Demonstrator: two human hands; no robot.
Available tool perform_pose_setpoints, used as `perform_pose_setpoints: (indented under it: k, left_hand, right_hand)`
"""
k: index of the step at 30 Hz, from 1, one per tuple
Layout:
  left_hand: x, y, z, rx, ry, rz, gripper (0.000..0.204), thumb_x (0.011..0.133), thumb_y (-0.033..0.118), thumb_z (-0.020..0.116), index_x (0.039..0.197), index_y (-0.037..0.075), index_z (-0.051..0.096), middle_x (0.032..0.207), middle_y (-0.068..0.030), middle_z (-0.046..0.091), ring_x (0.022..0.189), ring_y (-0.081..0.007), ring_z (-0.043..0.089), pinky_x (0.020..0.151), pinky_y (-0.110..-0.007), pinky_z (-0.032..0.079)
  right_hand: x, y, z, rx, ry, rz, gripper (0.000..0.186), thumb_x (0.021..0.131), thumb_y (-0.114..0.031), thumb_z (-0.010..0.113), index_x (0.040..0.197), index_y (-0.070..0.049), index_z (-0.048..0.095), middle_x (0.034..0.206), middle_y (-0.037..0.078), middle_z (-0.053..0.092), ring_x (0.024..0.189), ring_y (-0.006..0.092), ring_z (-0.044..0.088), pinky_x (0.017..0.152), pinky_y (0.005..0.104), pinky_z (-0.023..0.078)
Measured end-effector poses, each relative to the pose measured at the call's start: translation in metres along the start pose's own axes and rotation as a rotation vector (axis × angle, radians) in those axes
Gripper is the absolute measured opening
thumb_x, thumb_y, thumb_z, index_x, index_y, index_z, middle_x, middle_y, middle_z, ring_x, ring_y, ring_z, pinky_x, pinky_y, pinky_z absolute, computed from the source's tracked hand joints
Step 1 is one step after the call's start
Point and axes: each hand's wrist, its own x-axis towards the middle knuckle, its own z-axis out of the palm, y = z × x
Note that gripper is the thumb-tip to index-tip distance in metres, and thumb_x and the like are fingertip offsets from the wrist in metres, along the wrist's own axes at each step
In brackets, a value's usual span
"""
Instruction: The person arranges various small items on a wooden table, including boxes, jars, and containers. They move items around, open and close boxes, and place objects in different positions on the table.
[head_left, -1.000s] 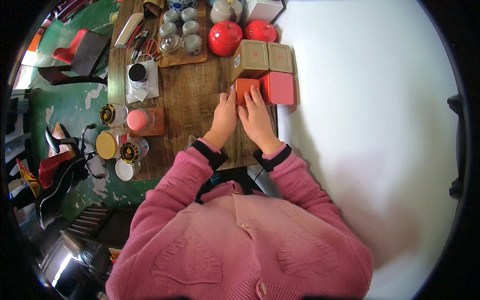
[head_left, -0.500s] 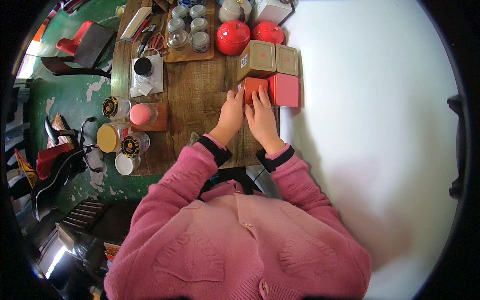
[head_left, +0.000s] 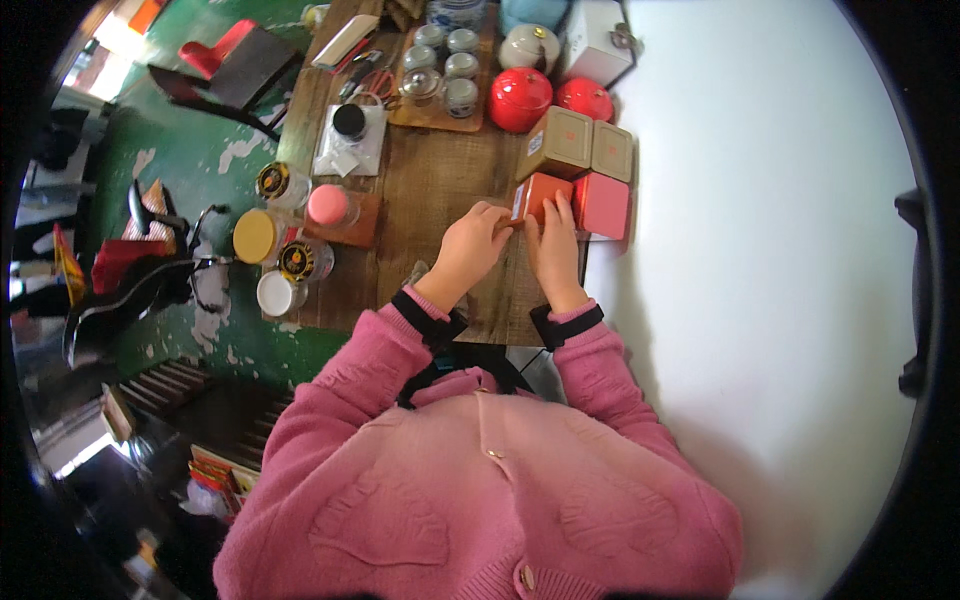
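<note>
An orange box-shaped tin (head_left: 545, 194) with a pale label on its left side stands in the near row of tins. My left hand (head_left: 470, 253) is at its near left corner, fingers bent together against it. My right hand (head_left: 555, 252) holds its near right part, fingers over the top and thumb at the near side. Beside it on the right is a pink-topped red tin (head_left: 605, 207). Two tan tins, a larger one (head_left: 560, 142) and a narrower one (head_left: 612, 152), stand right behind. My fingers hide the orange tin's near face.
Two round red jars (head_left: 521, 99) and a white box (head_left: 598, 45) stand farther back. A wooden tray (head_left: 437, 117) bears several small lidded jars. Clear jars with coloured lids, one pink (head_left: 329, 204), crowd the table's left side. A white wall (head_left: 760, 250) borders the right.
The view has shifted, so the table things appear farther right. My left fingers have drawn back from the orange tin's left side to its near corner. My right hand stays on it.
</note>
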Motion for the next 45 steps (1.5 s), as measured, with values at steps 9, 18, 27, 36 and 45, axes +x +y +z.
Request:
perform_pose_setpoints:
  k: [9, 18, 27, 36, 45]
  left_hand:
    - [-0.081, 0.023, -0.062, -0.029, 0.158, 0.017, 0.011, 0.088, 0.013, 0.067, 0.096, 0.005, 0.069, 0.092, -0.0131, 0.068, 0.086, -0.0343, 0.067, 0.073, -0.041, 0.054]
    - [-0.201, 0.019, -0.157, -0.022, 0.164, 0.007, 0.014, 0.088, 0.010, 0.068, 0.100, 0.003, 0.070, 0.090, -0.0153, 0.071, 0.085, -0.0333, 0.069, 0.073, -0.038, 0.054]
    - [-0.323, -0.038, -0.259, 0.006, 0.258, -0.116, 0.012, 0.086, 0.013, 0.072, 0.095, 0.005, 0.070, 0.086, -0.0131, 0.073, 0.080, -0.0308, 0.071, 0.070, -0.038, 0.055]
    - [-0.381, -0.059, -0.293, 0.013, 0.418, -0.280, 0.018, 0.087, 0.012, 0.076, 0.091, -0.001, 0.065, 0.080, -0.0094, 0.070, 0.075, -0.0180, 0.068, 0.071, -0.030, 0.052]
    - [-0.388, -0.044, -0.273, 0.044, 0.591, -0.326, 0.021, 0.084, 0.016, 0.077, 0.085, 0.001, 0.063, 0.077, -0.0103, 0.069, 0.074, -0.0235, 0.068, 0.069, -0.034, 0.052]
  right_hand:
    - [-0.026, -0.046, -0.013, 0.207, 0.189, -0.122, 0.022, 0.097, -0.018, 0.062, 0.110, 0.000, 0.057, 0.111, 0.019, 0.056, 0.101, 0.0362, 0.059, 0.087, 0.0439, 0.049]
    - [-0.116, -0.153, -0.013, 0.305, 0.171, -0.217, 0.016, 0.095, -0.015, 0.064, 0.098, -0.001, 0.056, 0.093, 0.015, 0.061, 0.084, 0.0326, 0.062, 0.077, 0.0397, 0.049]
    - [-0.198, -0.268, 0.024, 0.416, 0.065, -0.261, 0.011, 0.094, -0.013, 0.064, 0.095, -0.003, 0.060, 0.086, 0.015, 0.065, 0.082, 0.0336, 0.065, 0.073, 0.0404, 0.051]
    - [-0.220, -0.313, 0.052, 0.465, -0.175, -0.414, 0.013, 0.091, -0.013, 0.066, 0.092, -0.002, 0.060, 0.083, 0.016, 0.066, 0.078, 0.0348, 0.066, 0.069, 0.0414, 0.051]
    - [-0.205, -0.310, 0.052, 0.552, -0.323, -0.490, 0.014, 0.091, -0.014, 0.066, 0.090, -0.002, 0.060, 0.082, 0.016, 0.066, 0.078, 0.0346, 0.066, 0.068, 0.0414, 0.051]
